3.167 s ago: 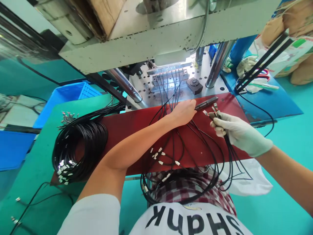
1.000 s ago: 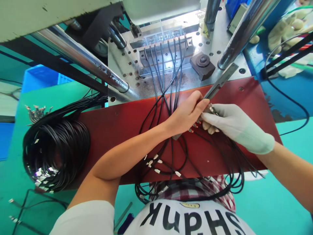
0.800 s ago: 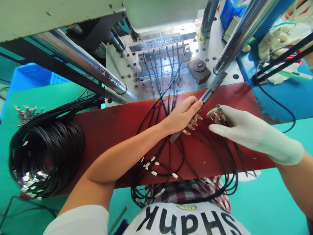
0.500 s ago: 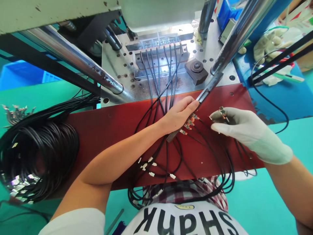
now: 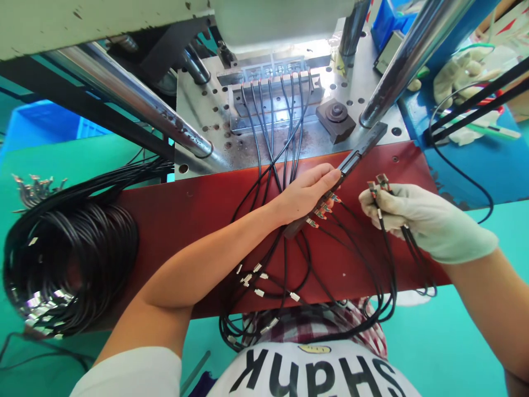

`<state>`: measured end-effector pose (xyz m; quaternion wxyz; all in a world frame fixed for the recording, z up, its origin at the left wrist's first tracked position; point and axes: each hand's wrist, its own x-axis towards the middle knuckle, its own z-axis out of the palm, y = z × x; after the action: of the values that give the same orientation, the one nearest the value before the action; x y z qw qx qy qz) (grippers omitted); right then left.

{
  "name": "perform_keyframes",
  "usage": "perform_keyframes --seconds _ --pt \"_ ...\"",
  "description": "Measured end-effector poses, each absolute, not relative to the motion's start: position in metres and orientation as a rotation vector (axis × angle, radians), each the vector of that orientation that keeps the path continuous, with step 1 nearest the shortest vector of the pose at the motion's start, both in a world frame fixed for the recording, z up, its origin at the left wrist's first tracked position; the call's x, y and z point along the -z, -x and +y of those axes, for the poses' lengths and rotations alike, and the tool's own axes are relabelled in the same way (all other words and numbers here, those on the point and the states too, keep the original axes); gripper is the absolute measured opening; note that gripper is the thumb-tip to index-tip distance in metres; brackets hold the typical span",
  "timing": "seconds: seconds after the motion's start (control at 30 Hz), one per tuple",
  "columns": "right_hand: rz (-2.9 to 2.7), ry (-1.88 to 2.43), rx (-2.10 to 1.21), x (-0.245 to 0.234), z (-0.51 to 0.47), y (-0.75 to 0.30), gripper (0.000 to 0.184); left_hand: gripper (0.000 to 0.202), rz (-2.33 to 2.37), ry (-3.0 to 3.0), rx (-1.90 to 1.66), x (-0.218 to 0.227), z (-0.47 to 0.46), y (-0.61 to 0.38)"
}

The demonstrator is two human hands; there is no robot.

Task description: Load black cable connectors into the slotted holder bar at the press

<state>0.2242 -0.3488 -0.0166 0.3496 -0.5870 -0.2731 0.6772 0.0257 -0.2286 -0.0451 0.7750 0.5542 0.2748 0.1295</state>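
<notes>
My bare left hand (image 5: 308, 193) is closed on a long dark metal bar (image 5: 359, 154) that lies slantwise over the red board (image 5: 198, 209). Several cable ends with metal terminals (image 5: 322, 210) sit along the bar under my fingers. My gloved right hand (image 5: 417, 218) is closed on a few black cables (image 5: 390, 264), their terminals (image 5: 378, 182) sticking up above the fingers, a hand's width right of the bar. Other black cables run from the board up into the metal mould fixture (image 5: 273, 99) under the press.
A big coil of black cables (image 5: 70, 259) lies at the left on the green table. Steel press columns (image 5: 136, 102) (image 5: 409, 55) flank the fixture. A black block (image 5: 335, 118) sits on the perforated plate. A blue bin (image 5: 45, 129) and gloves (image 5: 458, 71) lie at the sides.
My right hand drew away from the bar to the right and closed on a few cables, raising their terminals. My left hand keeps its hold on the bar.
</notes>
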Motion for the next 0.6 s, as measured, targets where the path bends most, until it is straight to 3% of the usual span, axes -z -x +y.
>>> perform_keyframes --seconds 0.23,0.6 --pt "-1.028 1.797 -1.292 0.012 -0.331 -0.192 0.024 0.04 0.561 -1.19 -0.291 0.043 -0.23 -0.025" --pt "-1.029 1.716 -1.264 0.014 -0.328 -0.187 0.021 0.041 0.509 -1.266 -0.311 0.049 -0.228 -0.025"
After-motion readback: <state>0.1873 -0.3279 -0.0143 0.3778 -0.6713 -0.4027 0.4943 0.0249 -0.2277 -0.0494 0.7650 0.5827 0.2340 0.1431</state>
